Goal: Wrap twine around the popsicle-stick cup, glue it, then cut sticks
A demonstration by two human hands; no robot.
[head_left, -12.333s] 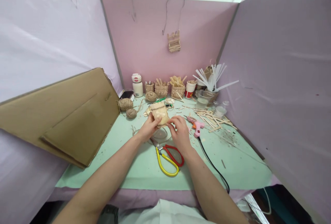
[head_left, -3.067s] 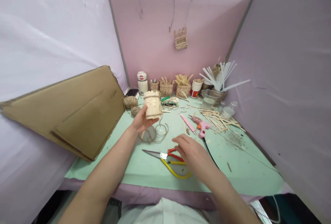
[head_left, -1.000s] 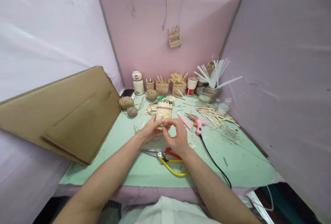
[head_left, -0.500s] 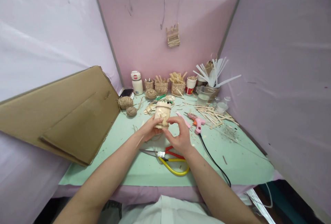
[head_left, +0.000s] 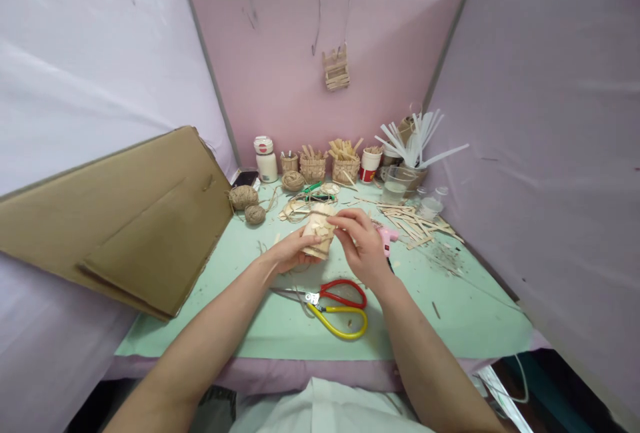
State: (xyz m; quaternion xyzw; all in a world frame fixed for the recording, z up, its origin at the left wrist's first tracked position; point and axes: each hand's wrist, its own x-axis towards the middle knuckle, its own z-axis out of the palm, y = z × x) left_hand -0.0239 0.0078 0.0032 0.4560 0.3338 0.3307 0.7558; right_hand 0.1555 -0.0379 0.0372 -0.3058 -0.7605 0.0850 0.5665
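Note:
My left hand (head_left: 296, 250) is wrapped round the lower left side of a small cream-coloured pot (head_left: 320, 228), holding it tilted above the table. Twine rings the pot near its top, and pale flat pieces are stuck on its front. At the pot's upper right side, my right hand (head_left: 361, 241) has thumb and fingers drawn together; whether they pinch something small is hidden. Below the hands lie scissors (head_left: 345, 310) with one red and one yellow handle. A pink glue gun (head_left: 387, 236) lies partly behind my right hand.
Twine balls (head_left: 244, 198) sit at the left, near a large cardboard sheet (head_left: 150, 220). Wooden sticks (head_left: 413, 220) are spread at the right. Along the back stand a white bottle (head_left: 266, 161), stick-filled baskets (head_left: 345, 170) and a paper cup (head_left: 370, 165).
The pot has tipped over to the right in my left hand. My right hand has moved up and right, from the pot's lower right side to its upper right, uncovering the scissors' red handle.

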